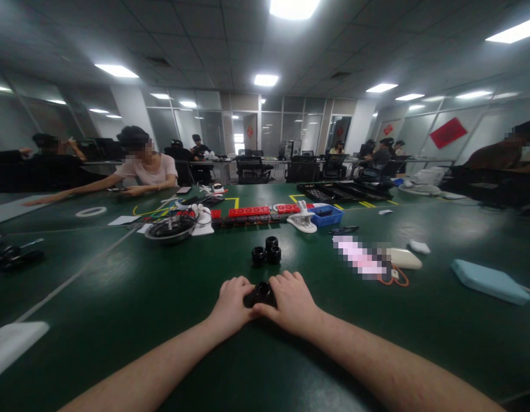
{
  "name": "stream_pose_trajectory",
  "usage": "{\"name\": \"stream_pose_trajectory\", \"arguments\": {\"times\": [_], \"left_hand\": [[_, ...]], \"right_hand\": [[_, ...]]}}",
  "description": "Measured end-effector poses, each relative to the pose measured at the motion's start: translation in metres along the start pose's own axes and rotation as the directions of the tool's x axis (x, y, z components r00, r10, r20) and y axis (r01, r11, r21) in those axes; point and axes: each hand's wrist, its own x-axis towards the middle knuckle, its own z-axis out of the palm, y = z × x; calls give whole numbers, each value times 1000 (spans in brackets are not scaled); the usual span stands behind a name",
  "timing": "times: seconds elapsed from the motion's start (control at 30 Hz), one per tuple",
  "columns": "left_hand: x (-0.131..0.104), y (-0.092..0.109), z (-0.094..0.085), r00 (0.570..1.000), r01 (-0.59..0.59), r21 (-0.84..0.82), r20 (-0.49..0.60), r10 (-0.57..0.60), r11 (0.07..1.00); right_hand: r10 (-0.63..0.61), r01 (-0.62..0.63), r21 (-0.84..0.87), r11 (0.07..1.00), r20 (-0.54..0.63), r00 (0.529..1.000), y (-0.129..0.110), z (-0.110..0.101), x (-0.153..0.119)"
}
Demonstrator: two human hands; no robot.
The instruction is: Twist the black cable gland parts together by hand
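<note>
Between my two hands is a black round part with a hole in its top [263,290], perhaps a plastic fitting. My left hand [234,300] has its fingers curled against the left side of it. From the right, my right hand [292,302] grips the same part, its thumb across the near side. Fingers hide much of the part, so its full shape cannot be seen. Just beyond my hands, three similar black parts stand close together on the green table: a left one [258,256], a right one [274,254] and one behind [271,242].
Ahead lie a row of red blocks [249,212], a white stand [303,219], a blue bin [329,216] and a bowl of black cables [170,228]. To the right are a cream case [404,258] and a light blue case [490,281]. A person [147,163] sits across the table.
</note>
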Motion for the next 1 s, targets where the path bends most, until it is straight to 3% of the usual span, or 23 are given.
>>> {"name": "stream_pose_trajectory", "arguments": {"times": [0.2, 0.33, 0.57, 1.0], "left_hand": [[-1, 1, 0, 999, -38, 18, -4, 38, 999], [-1, 1, 1, 998, -60, 27, -21, 60, 998], [-1, 0, 1, 997, -70, 35, -20, 70, 997], [-2, 3, -3, 999, -42, 14, 1, 42, 999]], "right_hand": [[35, -35, 26, 999, 10, 999, 1, 6, 0], [72, -66, 103, 993, -54, 996, -1, 6, -2], [-4, 17, 179, 984, -76, 997, -4, 2, -1], [17, -8, 216, 976, -43, 999, -3, 2, -1]]}}
